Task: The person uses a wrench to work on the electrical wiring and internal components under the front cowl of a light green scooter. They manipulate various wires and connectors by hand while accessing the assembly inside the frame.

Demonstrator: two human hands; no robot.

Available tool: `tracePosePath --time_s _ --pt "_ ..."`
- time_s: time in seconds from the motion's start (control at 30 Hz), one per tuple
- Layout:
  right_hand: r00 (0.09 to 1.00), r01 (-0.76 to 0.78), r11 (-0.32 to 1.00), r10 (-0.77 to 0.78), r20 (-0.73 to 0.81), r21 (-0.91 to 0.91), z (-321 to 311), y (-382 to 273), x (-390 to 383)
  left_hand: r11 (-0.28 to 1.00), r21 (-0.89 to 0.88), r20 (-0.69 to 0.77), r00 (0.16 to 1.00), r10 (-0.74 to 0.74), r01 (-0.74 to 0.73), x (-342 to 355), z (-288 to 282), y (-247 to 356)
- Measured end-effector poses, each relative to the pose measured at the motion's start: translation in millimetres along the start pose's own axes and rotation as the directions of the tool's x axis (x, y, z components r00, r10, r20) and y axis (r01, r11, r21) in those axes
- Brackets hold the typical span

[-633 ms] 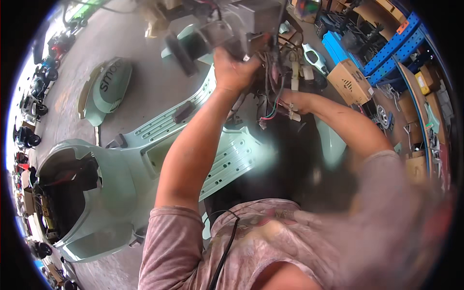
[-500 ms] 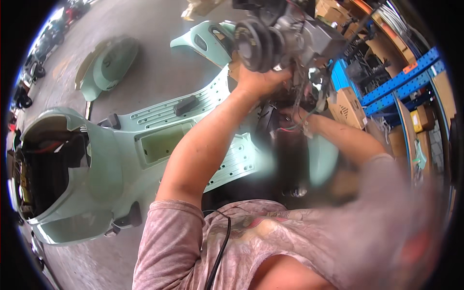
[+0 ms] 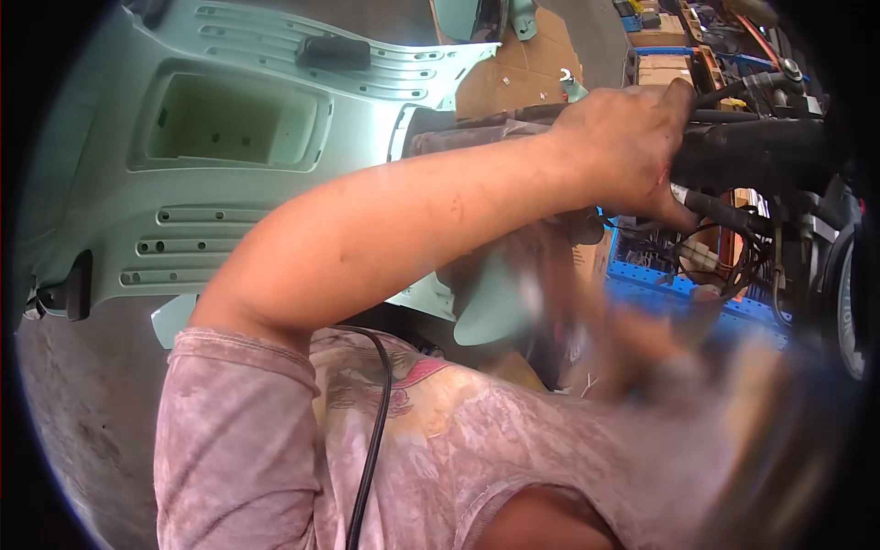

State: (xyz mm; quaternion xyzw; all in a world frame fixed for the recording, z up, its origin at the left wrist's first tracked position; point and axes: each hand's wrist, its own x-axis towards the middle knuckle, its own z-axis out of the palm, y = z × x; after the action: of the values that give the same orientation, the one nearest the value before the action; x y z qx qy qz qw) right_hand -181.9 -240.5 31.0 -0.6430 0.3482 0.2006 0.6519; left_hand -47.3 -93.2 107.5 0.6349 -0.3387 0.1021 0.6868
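My left hand [image 3: 623,151] is closed round a black tubular part [image 3: 761,142] of a scooter's bare front end, back of the hand up; its grip is partly hidden. Just past it hang black wires with a pale connector [image 3: 701,255]. My right hand [image 3: 573,266] lies below my left forearm, smeared by motion, so its fingers cannot be made out. It is close to the dark parts below the tube and a mint-green panel [image 3: 495,302]. The mint-green scooter floorboard [image 3: 357,119], with an open rectangular well [image 3: 234,119], spreads to the left.
A flat cardboard sheet [image 3: 509,78] lies behind the floorboard, with more green panels [image 3: 456,18] at its far end. Blue shelving [image 3: 655,275] and cardboard boxes [image 3: 662,69] stand at the right. Part of a wheel [image 3: 851,302] shows at the right edge.
My view has swung right and closer to the scooter's front end. My left hand has moved right, onto the tubular part. My right arm is now blurred.
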Motion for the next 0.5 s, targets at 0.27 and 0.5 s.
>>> tracePosePath --time_s 0.27,0.5 --pt "1.000 0.002 0.983 -0.005 -0.013 -0.185 -4.7 6.0 -1.2 0.997 0.026 -0.091 0.993 0.079 -0.077 -6.4 18.9 -2.5" --pt "0.997 -0.067 0.994 0.063 0.050 0.089 14.9 -10.3 -1.3 0.996 0.010 -0.065 0.994 0.090 -0.089 -2.5 5.4 -2.1"
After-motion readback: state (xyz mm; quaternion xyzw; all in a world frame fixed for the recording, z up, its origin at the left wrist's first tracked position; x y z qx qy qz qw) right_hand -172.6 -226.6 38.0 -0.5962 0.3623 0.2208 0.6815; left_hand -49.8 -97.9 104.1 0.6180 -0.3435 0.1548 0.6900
